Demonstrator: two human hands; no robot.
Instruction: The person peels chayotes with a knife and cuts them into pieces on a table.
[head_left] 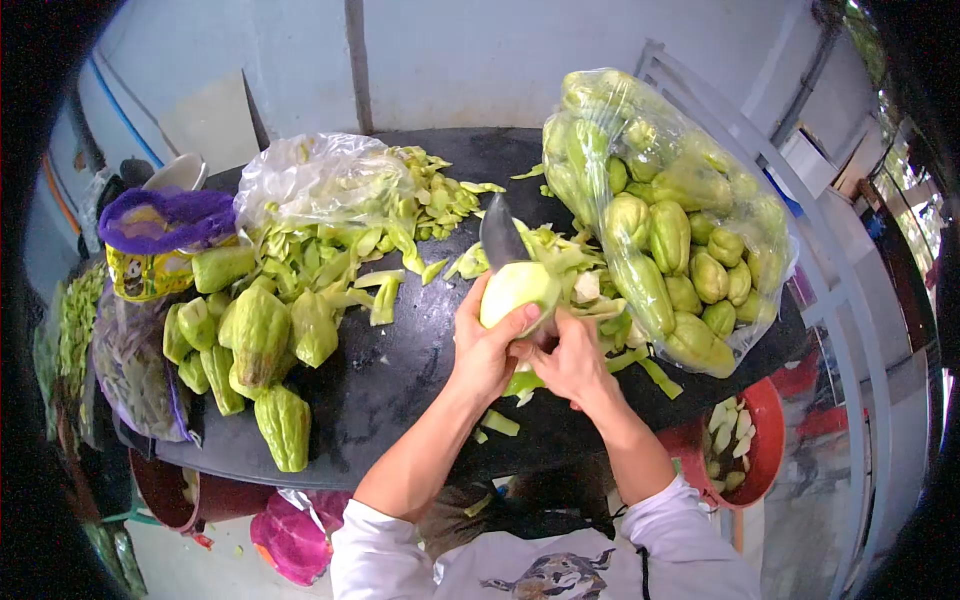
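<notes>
My left hand (484,338) is wrapped round a pale, peeled chayote (518,290) above the front half of the table. Past the chayote's far side sticks up the dark, broad blade of a knife (500,232). Close against the chayote's near right side, my right hand (572,358) is closed on the knife; its handle is hidden by the fingers and the chayote. Beneath and behind both hands lies a loose heap of green peelings (560,252), with a few strips (500,423) nearer the table edge.
A clear bag of unpeeled chayotes (690,240) fills the right of the black table (390,400). On the left are loose chayotes (258,335), peelings under a plastic bag (320,180), and a purple-rimmed sack (165,220). Red buckets (768,440) stand below; a grey railing (845,350) runs at right.
</notes>
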